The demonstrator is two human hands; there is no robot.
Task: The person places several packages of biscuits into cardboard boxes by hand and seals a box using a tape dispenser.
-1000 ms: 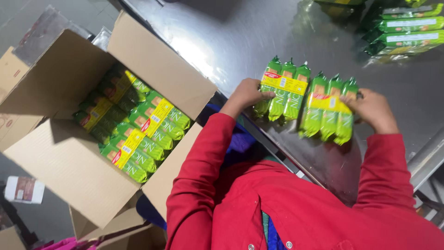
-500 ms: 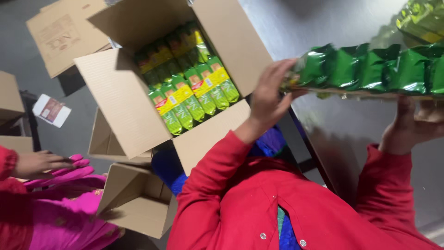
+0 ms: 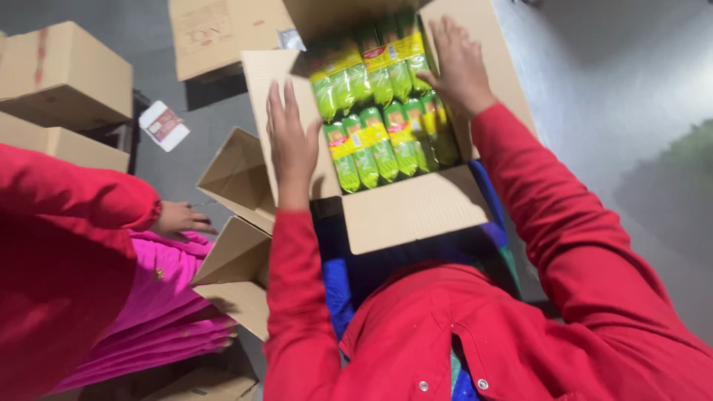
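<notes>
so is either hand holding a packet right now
No: the left hand lies flat on a box flap and the right hand rests on the packets.

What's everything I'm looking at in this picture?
Open box: one, brown cardboard, top centre.
Packets: two rows, green and yellow, inside the open box; count unclear.
Closed box: one, brown, top left.
Empty cartons: about two, brown, left of centre.
Small card: one, white, on the grey floor.
Co-worker's hand: one, red sleeve, far left.
Left hand: on the box's left flap.
Right hand: on its right flap.
</notes>
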